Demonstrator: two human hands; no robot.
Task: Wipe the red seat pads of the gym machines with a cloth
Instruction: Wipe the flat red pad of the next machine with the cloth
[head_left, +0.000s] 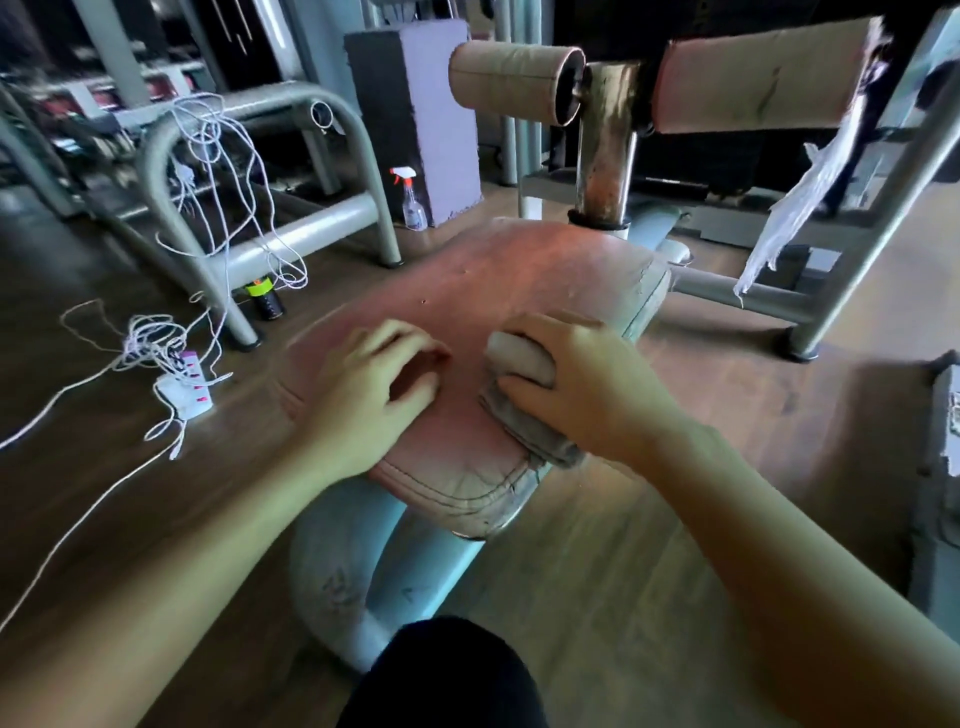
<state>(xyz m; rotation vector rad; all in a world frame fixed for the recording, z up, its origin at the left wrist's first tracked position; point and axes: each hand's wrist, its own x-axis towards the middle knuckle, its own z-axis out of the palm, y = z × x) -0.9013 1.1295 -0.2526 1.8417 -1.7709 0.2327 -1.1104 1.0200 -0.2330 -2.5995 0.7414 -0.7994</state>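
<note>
Two bare hands are on the worn red padded seat in the middle of the frame. The left hand rests on the seat's left side. Its fingers are loosely bent, the tips touch the pad, and it holds nothing. The right hand is just beside it, fingers curled round a folded grey cloth on the seat's right edge. Higher up, a clear spray bottle with a red and white top stands on the brown wooden floor. At the left, a white power strip lies among tangled white cords
</note>
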